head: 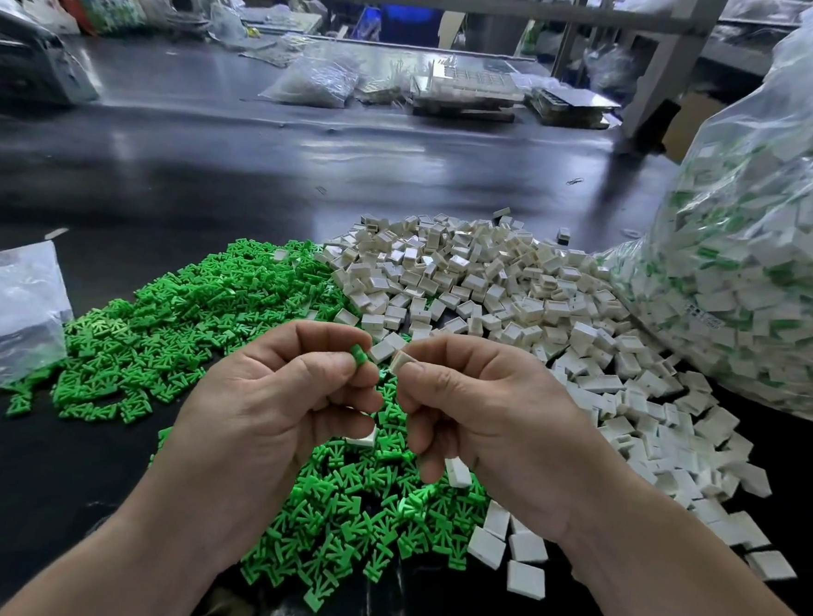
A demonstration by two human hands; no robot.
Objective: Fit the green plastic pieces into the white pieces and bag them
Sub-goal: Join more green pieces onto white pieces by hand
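- Left hand [283,395] pinches one small green piece [358,355] between thumb and finger.
- Right hand [479,409] pinches a white piece [398,361] just beside it, not yet joined.
- Both look light, hard and tiny, so hold them by their sides.

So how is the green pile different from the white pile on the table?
The green pile is made of flat, forked pieces; the white pile is made of boxy little shells. The green pile spreads to the left and toward the person; the white pile lies to the right, up against the big clear bag. Both lie loose on the dark table, and they meet in the middle.
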